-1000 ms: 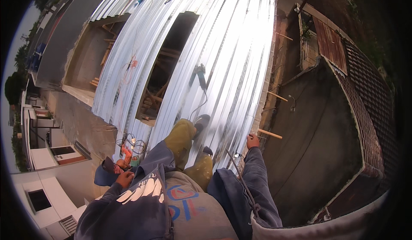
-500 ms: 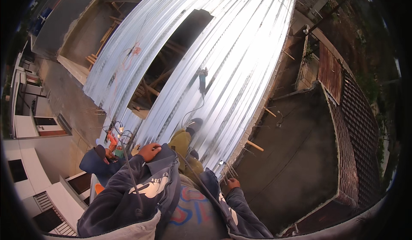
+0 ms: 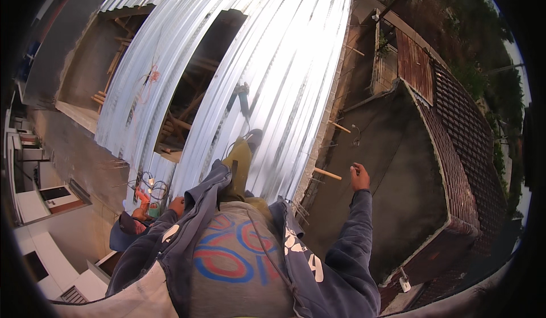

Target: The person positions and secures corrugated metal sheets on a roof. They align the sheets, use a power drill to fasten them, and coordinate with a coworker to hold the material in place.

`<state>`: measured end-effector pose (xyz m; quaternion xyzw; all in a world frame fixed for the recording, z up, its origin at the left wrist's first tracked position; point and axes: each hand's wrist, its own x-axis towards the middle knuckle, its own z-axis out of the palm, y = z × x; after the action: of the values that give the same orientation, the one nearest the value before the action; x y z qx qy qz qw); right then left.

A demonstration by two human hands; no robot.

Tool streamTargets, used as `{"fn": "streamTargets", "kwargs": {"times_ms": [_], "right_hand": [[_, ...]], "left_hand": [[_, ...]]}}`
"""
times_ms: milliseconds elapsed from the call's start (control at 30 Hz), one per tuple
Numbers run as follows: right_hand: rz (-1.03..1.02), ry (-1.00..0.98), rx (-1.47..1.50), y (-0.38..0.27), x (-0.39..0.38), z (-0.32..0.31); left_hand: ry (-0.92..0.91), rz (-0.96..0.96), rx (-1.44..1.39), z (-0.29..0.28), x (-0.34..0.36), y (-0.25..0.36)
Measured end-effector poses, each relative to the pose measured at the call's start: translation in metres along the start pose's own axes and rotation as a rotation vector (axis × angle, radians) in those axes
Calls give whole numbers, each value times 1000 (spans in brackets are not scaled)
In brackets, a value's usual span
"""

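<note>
My right hand is raised out to the right, beyond the edge of the metal roof deck, its fingers curled with nothing visible in them. My left hand is low beside the open flap of my dark blue jacket, close to a co-worker; its fingers are mostly hidden. Under the jacket a grey shirt with red and blue print shows. Ahead of my feet a teal corded power tool lies on the ribbed silvery decking, apart from both hands.
A long opening in the decking shows timber below. A co-worker in a cap crouches at the left edge by tangled cables. On the right the deck ends above a drop, with a wooden pole and thin rods jutting out. Tiled roofs lie beyond.
My right hand has swung up and outward from beside the jacket's hem. The left hand has come off the jacket's edge and moved lower left. The view has turned rightward.
</note>
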<state>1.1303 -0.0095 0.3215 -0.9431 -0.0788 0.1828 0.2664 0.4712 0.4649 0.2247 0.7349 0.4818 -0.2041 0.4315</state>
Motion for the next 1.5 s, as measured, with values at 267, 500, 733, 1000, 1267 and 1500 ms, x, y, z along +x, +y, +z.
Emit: {"fn": "streamTargets", "kwargs": {"times_ms": [267, 500, 733, 1000, 1267, 1500], "right_hand": [[210, -23, 82, 65, 125, 107], [204, -63, 355, 11, 227, 176], [-69, 52, 377, -164, 426, -65], [-304, 504, 74, -413, 446, -422], [-16, 353, 161, -373, 420, -313], [404, 309, 473, -211, 574, -155]], "left_hand": [[133, 112, 236, -248, 78, 151], [355, 296, 192, -457, 311, 370], [56, 371, 450, -418, 460, 652], [151, 566, 326, -528, 561, 820], [-95, 251, 56, -407, 581, 777], [-166, 132, -44, -352, 683, 712]]}}
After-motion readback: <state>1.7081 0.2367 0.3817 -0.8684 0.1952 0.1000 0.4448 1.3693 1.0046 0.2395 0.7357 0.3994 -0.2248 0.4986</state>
